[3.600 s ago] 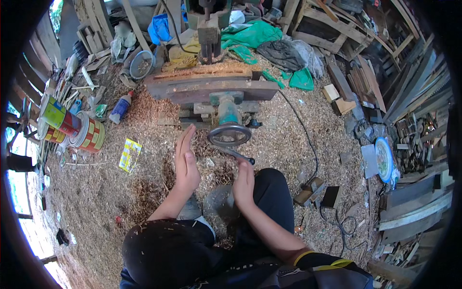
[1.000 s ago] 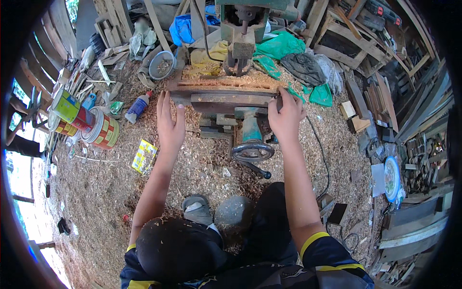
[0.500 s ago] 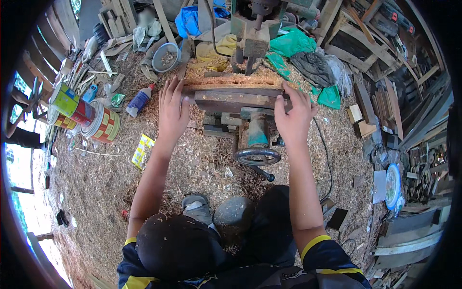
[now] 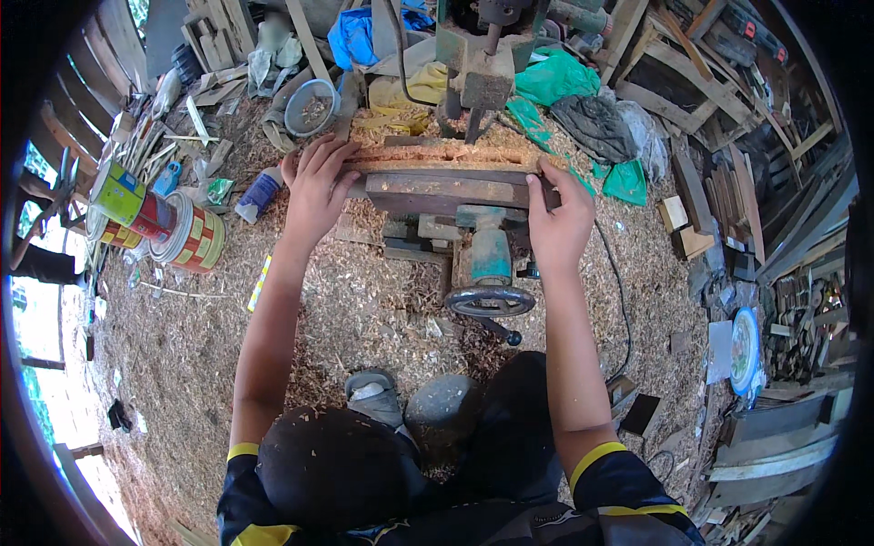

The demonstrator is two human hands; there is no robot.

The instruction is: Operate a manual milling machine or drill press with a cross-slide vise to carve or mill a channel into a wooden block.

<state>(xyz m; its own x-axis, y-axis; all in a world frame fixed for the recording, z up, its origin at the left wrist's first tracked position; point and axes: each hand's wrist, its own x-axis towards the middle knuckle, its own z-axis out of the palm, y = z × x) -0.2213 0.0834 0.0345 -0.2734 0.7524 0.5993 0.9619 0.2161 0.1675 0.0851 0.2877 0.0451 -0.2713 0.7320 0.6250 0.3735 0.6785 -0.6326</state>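
Observation:
A wooden board with a rough slot and shavings on its top (image 4: 446, 158) lies on the machine's dark table block (image 4: 437, 190). My left hand (image 4: 314, 187) holds its left end, fingers bent over the top and thumb in front. My right hand (image 4: 560, 218) grips the right end, thumb on the near face, with some fingertips hidden. Above the board is the green machine head (image 4: 487, 50) with its dark bit (image 4: 473, 127). Below sit a teal column (image 4: 490, 255), a metal handwheel (image 4: 490, 300) and a lever with a black knob (image 4: 513, 337).
Paint tins (image 4: 182, 241) and a bottle (image 4: 258, 196) stand or lie at left. A blue-rimmed bucket (image 4: 311, 109) and green sheeting (image 4: 555, 77) are behind the machine. Scrap wood (image 4: 737, 191) is piled at right; a black cable (image 4: 619, 309) runs over the shavings.
Both hands have risen from beside the handwheel to the board's ends. In the last half second my left hand has shifted slightly left and curled its fingers further over the board.

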